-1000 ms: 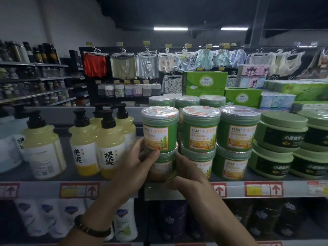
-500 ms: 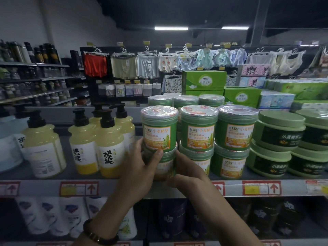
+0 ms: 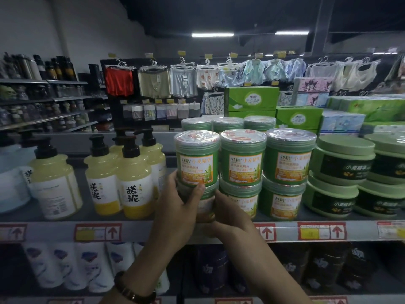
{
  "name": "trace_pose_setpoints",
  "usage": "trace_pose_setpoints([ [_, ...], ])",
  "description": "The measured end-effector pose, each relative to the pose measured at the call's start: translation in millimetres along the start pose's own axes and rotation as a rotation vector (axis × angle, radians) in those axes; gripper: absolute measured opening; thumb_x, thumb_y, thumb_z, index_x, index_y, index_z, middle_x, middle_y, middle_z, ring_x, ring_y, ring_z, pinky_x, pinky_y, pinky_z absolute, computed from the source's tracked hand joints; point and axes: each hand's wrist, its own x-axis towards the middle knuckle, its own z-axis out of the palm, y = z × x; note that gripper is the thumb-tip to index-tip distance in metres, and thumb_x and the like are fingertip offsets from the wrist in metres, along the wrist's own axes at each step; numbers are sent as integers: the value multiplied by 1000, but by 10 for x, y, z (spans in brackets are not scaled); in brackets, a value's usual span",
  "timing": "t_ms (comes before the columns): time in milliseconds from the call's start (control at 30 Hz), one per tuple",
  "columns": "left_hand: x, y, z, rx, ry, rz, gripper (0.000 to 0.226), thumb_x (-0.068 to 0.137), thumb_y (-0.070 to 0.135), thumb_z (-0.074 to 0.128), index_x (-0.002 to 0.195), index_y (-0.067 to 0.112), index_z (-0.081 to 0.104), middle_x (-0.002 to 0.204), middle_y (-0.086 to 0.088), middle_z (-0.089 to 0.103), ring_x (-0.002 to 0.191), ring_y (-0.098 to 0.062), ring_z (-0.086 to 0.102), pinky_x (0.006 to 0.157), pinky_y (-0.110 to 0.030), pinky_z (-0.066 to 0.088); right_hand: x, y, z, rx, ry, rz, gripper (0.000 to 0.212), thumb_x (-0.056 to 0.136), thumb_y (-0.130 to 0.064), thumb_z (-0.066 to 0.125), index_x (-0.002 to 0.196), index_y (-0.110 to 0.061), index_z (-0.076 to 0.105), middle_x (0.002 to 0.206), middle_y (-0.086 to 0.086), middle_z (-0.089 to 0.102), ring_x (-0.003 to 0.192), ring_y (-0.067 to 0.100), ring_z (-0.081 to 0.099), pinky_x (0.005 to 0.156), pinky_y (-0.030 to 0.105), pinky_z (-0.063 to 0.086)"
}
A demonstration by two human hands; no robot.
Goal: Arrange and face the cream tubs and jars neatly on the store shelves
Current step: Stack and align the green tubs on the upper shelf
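Lower jar [image 3: 208, 205] of the leftmost green stack, centre frame, stayed on the shelf [image 3: 135, 231], clasped between left hand [image 3: 175, 207] and right hand [image 3: 230, 220]. The left thumb had crept up to the upper jar [image 3: 197, 159], so facing was probably unfinished.

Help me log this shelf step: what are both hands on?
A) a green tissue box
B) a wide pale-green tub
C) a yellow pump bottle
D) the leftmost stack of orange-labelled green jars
D: the left hand and right hand curl round the lower jar of that leftmost stack, under the upper jar.
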Motion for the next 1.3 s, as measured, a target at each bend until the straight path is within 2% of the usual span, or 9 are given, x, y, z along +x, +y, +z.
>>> trace_pose_setpoints([
  [100,0,3,19,-9,11,3,45,93,36,75,134,32,56,119,18,72,109,3,69,96,-40,60,16,-12,-24,14,-6,33,66,87,20,56,132,-27,65,121,-14,78,114,1,72,87,13,55],
  [233,-18,-4,41,-12,36,15,47,93,36,75,135,31,55,119,18,72,109,3,69,95,-39,60,28,139,-23,0,67,83,63,92,10,65,137,-34,63,130,-11,75,119,6,71,95,23,57],
  [400,-40,3,69,-40,49,21,51,91,38,75,136,27,54,120,18,71,108,5,68,90,-28,58,7,151,-35,16,89,100,63,92,6,67,138,-36,62,130,-12,74,123,8,70,104,31,56],
  [567,-31,-8,99,-46,72,14,52,90,33,78,134,21,52,119,14,71,104,4,70,85,-22,57,29,137,-66,7,88,114,61,89,4,68,131,-40,64,130,-10,75,121,9,70,104,33,55],
  [700,-32,-4,112,-28,93,27,49,89,30,78,129,19,52,116,13,69,101,7,68,78,-10,54,32,128,-96,9,78,108,59,88,3,68,133,-36,66,124,-11,76,119,9,71,104,34,55],
  [967,-37,-15,128,22,103,55,47,91,31,77,128,19,51,118,7,68,102,2,68,78,-10,54,35,98,-124,16,69,88,57,82,-5,68,137,-19,67,114,-9,76,110,4,70,104,37,55],
  [1100,-28,-43,125,9,96,53,50,90,35,77,129,21,50,121,6,69,106,-2,70,86,-26,60,26,82,-121,14,79,94,59,82,-3,68,136,-26,68,118,-10,76,113,5,70,106,37,54],
  [1200,-25,-30,106,12,67,41,53,89,41,75,131,23,48,122,10,69,107,-1,69,86,-27,59,24,70,-126,23,89,98,59,81,-4,69,133,-32,68,126,-10,76,120,9,70,104,33,54],
  [1300,-12,24,50,-46,16,-1,61,81,57,67,132,28,48,119,16,68,103,10,67,84,-24,56,-4,-12,-167,40,66,118,53,80,0,65,125,-27,71,126,-6,77,119,9,71,90,20,56],
])
